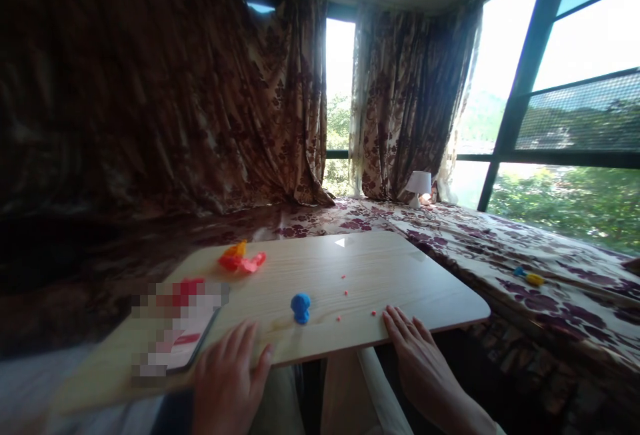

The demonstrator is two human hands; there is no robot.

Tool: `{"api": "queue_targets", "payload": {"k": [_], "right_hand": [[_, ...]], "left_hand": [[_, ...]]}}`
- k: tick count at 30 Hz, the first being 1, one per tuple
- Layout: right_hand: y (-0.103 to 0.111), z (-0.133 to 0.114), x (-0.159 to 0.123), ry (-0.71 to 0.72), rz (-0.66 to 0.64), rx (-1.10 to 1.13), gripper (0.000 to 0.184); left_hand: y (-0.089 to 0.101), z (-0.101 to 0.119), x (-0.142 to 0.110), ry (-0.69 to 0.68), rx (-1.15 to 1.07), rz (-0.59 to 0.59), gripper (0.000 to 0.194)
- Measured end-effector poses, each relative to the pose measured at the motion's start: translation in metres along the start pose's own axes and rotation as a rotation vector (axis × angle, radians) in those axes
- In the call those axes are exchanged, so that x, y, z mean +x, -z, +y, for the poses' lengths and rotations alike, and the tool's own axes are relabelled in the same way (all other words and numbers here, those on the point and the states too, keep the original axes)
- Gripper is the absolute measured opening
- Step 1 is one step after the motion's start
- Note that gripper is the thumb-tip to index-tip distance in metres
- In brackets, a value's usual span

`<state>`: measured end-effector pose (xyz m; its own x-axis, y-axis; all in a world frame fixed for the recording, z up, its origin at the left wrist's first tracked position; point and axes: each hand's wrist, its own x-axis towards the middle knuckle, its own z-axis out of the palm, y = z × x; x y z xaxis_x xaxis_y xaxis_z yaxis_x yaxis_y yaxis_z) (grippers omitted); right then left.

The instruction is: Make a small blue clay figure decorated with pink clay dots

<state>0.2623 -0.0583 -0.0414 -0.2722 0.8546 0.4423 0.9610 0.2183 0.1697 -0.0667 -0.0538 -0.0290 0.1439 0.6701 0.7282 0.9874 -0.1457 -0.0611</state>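
My left hand (233, 368) rests flat at the near edge of the light wooden table (400, 262), fingers stretched out, close beside a tablet-like device (187, 348) that is partly blurred out. My right hand (417, 348) lies on the near right edge with its fingers extended. A small red bit (373, 314) is just left of its fingertips. Between the hands stands a lump of blue modelling clay (301, 308), a rounded ball on a narrower base. Neither hand touches it. Other tiny red bits (345, 293) lie scattered to its right.
Crumpled red and orange pieces (243, 260) lie at the table's far left. Blue and yellow pieces (531, 278) sit on the flowered bedding (480, 242) at right. A white lamp (419, 185) stands in the far corner, near the curtains (400, 108) and windows.
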Motion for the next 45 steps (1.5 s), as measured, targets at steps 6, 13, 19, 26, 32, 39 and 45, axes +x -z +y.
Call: {"api": "queue_targets", "payload": {"k": [6, 13, 19, 26, 32, 39, 45], "right_hand": [[-0.002, 0.047, 0.031, -0.049, -0.137, 0.246, 0.068], [0.016, 0.072, 0.043, -0.151, -0.078, 0.524, 0.033], [0.031, 0.059, 0.056, -0.181, -0.188, 0.409, 0.020], [0.031, 0.029, 0.102, -0.095, -0.172, 0.525, 0.020], [0.033, -0.018, 0.153, 0.063, -0.237, 0.667, 0.026], [0.025, -0.016, 0.185, 0.052, -0.342, 0.754, 0.030], [0.015, -0.008, 0.198, -0.010, -0.377, 0.787, 0.022]], "left_hand": [[-0.001, -0.003, -0.001, -0.015, 0.010, -0.004, 0.041], [-0.002, -0.003, -0.001, -0.015, -0.012, 0.011, 0.041], [-0.002, -0.003, -0.001, 0.000, -0.003, 0.002, 0.041], [-0.002, -0.001, 0.000, -0.005, -0.003, 0.011, 0.040], [-0.002, -0.001, -0.002, 0.025, -0.013, -0.016, 0.040], [-0.003, 0.000, -0.003, 0.032, -0.025, -0.014, 0.040], [0.000, 0.001, -0.002, 0.028, -0.032, -0.012, 0.040]]}}
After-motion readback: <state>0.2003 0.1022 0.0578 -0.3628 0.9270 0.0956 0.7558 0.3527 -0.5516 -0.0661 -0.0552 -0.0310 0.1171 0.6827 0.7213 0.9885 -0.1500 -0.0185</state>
